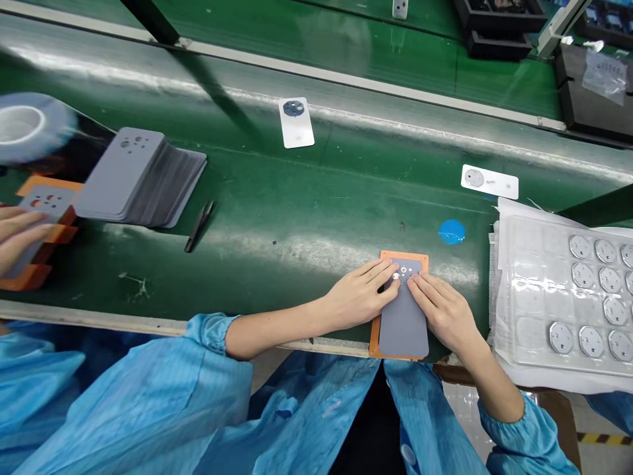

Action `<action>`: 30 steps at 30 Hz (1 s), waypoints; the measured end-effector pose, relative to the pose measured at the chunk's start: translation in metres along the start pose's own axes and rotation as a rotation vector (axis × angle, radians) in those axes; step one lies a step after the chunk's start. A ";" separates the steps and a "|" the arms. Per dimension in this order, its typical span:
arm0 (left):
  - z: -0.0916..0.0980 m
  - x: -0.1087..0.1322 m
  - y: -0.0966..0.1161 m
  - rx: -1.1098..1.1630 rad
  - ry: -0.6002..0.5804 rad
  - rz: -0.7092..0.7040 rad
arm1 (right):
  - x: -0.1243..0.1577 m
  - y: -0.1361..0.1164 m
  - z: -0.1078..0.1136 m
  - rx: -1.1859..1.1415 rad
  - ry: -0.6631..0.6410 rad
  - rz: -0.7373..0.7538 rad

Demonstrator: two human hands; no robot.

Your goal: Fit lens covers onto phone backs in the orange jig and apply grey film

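A grey phone back cover [403, 323] with camera holes at its far end lies in an orange fixture [374, 340] at the bench's near edge. From the left, my left hand [363, 293] has its closed fingers and thumb pressed on the cover beside the camera holes. My right hand [442, 313] holds the cover's right edge near those holes, fingers together, its thumb mostly hidden. Whether a small part sits under my fingertips cannot be seen.
To the right, a clear plastic tray [539, 290] holds several round silver discs. Black tweezers [200, 226] and a stack of grey covers [123, 175] lie left. A co-worker's hand [20, 234] rests on another orange fixture [34, 280]. White cards [299, 135] and a blue sticker [452, 231] lie beyond.
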State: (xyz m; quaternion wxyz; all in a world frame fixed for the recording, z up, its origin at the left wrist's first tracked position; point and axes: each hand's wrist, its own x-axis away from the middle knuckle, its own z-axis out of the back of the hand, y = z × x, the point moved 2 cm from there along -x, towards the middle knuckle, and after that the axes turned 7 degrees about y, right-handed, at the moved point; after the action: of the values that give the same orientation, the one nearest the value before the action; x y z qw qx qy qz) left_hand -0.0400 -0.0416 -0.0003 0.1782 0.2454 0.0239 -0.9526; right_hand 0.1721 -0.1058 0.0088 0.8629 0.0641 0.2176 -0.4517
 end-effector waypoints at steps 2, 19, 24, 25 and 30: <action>-0.002 0.000 0.000 0.001 -0.036 -0.011 | -0.002 -0.001 -0.003 0.038 -0.060 0.006; -0.005 0.007 0.012 -0.022 -0.146 0.000 | -0.001 -0.010 -0.008 0.122 -0.210 0.036; -0.002 0.016 0.023 -0.086 -0.027 0.032 | 0.009 -0.011 -0.007 0.075 -0.157 0.046; -0.002 0.017 0.025 -0.085 -0.014 0.036 | 0.011 -0.011 -0.006 0.064 -0.141 0.048; -0.001 0.018 0.027 -0.066 0.021 0.015 | 0.022 -0.017 -0.002 0.034 -0.104 0.010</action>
State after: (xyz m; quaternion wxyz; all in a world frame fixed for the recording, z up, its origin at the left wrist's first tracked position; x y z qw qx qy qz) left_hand -0.0446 -0.0728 -0.0090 0.1931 0.2494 0.0551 -0.9474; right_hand 0.1692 -0.1316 -0.0008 0.8741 0.0561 0.1646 -0.4536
